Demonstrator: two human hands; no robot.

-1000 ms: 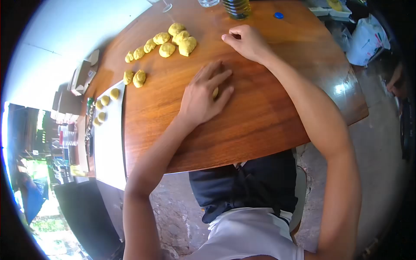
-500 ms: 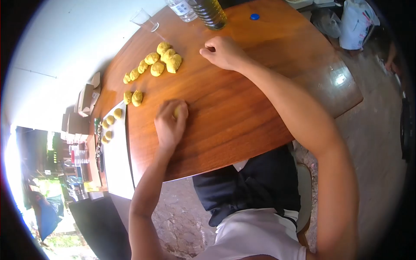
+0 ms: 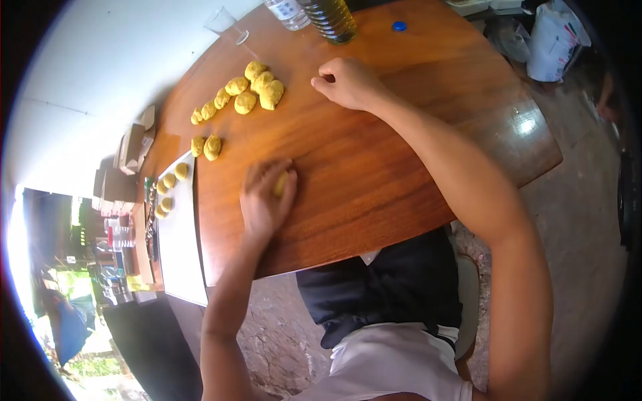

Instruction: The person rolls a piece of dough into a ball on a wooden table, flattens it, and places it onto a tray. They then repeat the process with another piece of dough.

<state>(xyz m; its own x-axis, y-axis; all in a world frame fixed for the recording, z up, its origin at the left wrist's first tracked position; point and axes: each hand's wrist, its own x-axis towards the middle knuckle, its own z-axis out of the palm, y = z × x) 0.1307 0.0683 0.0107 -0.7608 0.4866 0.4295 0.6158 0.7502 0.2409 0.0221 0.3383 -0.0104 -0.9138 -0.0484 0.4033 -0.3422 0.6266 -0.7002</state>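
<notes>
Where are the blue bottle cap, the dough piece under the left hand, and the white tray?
blue bottle cap (image 3: 399, 26), head view, centre of the cap.
dough piece (image 3: 280, 184), head view, yellow part showing between the fingers.
white tray (image 3: 179, 247), head view, bare middle of its surface.

wooden table (image 3: 374, 167), dough pieces (image 3: 257, 87); tray (image 3: 180, 247)

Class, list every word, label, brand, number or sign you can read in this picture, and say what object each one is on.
No text here can be read.
Clear plastic bottle with a white label: print shows, too small and blurred to read.
Dark ribbed bottle of yellowish liquid: no legible label.
White plastic bag beyond the table: no readable print.
Boxes and packets on the shelf at the left: too blurred to read.
</notes>
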